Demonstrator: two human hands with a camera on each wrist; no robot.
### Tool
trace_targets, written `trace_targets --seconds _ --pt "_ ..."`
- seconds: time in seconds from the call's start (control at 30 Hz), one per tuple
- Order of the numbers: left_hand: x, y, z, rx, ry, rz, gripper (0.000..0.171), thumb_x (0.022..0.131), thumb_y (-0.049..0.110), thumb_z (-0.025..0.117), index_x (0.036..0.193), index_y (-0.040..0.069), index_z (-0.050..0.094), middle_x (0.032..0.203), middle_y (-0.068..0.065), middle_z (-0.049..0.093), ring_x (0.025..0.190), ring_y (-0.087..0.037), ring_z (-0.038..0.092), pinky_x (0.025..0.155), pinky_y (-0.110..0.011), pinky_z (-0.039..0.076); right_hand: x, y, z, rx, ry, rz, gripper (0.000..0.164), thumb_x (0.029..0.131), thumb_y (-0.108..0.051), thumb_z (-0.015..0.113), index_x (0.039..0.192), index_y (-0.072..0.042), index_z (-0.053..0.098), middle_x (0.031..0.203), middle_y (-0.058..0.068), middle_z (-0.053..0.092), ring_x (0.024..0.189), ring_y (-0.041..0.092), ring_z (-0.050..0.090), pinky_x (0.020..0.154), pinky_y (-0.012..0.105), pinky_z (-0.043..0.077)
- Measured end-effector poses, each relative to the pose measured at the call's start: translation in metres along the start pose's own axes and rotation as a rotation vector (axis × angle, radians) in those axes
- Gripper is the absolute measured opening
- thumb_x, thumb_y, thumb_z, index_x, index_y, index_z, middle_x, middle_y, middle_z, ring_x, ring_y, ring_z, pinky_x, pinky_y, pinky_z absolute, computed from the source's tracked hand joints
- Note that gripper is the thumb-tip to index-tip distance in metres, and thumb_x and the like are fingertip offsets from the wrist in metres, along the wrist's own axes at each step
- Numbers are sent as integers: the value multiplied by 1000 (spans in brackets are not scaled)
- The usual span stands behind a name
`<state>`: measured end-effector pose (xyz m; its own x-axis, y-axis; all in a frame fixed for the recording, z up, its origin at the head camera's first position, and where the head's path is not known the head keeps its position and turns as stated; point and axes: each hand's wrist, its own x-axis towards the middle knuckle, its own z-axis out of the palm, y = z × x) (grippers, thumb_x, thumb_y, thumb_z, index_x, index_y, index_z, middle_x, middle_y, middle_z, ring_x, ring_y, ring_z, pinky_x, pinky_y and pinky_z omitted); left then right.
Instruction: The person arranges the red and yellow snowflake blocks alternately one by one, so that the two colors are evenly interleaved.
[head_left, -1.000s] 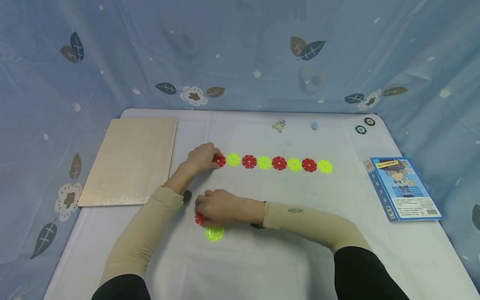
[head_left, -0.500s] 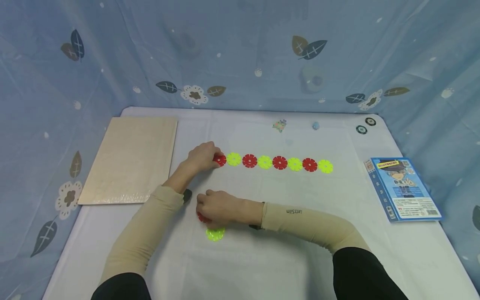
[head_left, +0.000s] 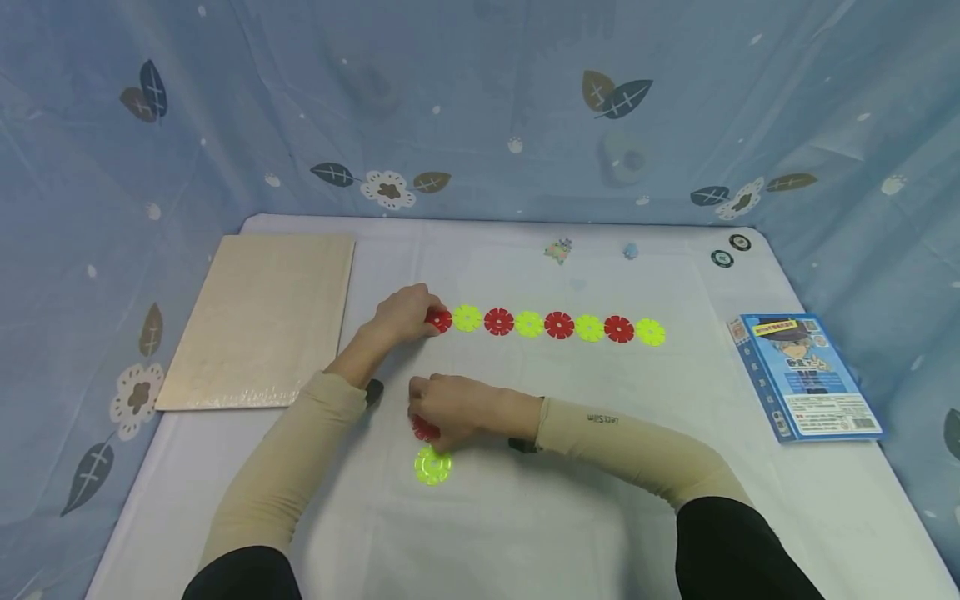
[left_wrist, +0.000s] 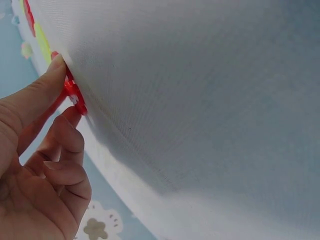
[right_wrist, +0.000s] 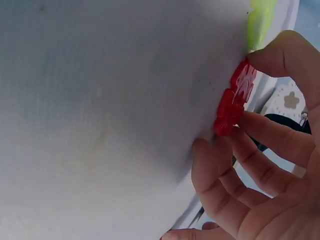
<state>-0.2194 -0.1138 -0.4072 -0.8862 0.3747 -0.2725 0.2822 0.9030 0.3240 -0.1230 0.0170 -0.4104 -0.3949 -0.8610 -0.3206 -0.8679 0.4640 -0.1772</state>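
My left hand [head_left: 406,314] pinches a red flower-shaped disc [head_left: 439,321] at the left end of a row of linked-looking discs. In the left wrist view, thumb and a finger hold that disc [left_wrist: 75,95] by its edges. Nearer the front edge, my right hand [head_left: 450,408] pinches a second red disc [right_wrist: 234,100] between thumb and fingers, close to the tablecloth; the hand partly covers it in the head view. Just below that hand lies a yellow-green disc [head_left: 432,466]. Whether the two are joined I cannot tell.
The row alternates red and yellow-green, ending with a yellow-green disc [head_left: 650,332]. A beige board [head_left: 262,321] lies at left, a blue box [head_left: 810,375] at right. Small stickers [head_left: 558,251] and two black-and-white rings [head_left: 722,258] lie toward the back.
My right hand has shifted a little to the right and away from me with its red disc. The yellow-green disc below shows more fully. The left hand stays in place.
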Motion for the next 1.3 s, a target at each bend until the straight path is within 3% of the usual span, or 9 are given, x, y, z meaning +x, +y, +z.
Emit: trace_targets --seconds 0.17,0.43,0.8,1.0,1.3 --pt "0 1 0 -6 -2 -13 43 84 18 75 126 13 65 114 -11 59 105 -25 56 91 -44 50 -4 1 -3 -29 -10 -22 47 78 -42 77 119 -21 66 123 0 58 99 12 58 84 20 52" --pt "-1 1 0 1 -7 -28 42 84 19 74 125 14 65 113 -11 59 104 -25 56 89 -44 50 -14 9 -2 -124 51 -121 25 84 -34 70 108 -26 70 123 -3 59 91 13 58 73 21 50" --pt "-1 2 0 -4 2 -13 43 84 18 74 125 13 65 113 -11 59 103 -25 56 88 -42 50 -17 10 -8 -123 -60 -57 43 76 -36 78 115 -24 65 116 -3 58 93 12 57 81 22 53" --pt "-1 1 0 1 -8 -18 43 84 18 74 126 13 65 112 -11 59 102 -25 56 87 -42 50 -33 27 -5 -51 -6 -20 51 73 -36 80 120 -24 62 116 -3 61 97 12 59 82 24 53" --pt "-3 2 -2 -24 -10 -23 42 84 17 74 125 12 65 112 -11 58 102 -25 55 86 -41 49 -92 66 8 201 94 162 54 66 -27 86 115 -23 65 118 -3 60 104 15 57 82 30 55"
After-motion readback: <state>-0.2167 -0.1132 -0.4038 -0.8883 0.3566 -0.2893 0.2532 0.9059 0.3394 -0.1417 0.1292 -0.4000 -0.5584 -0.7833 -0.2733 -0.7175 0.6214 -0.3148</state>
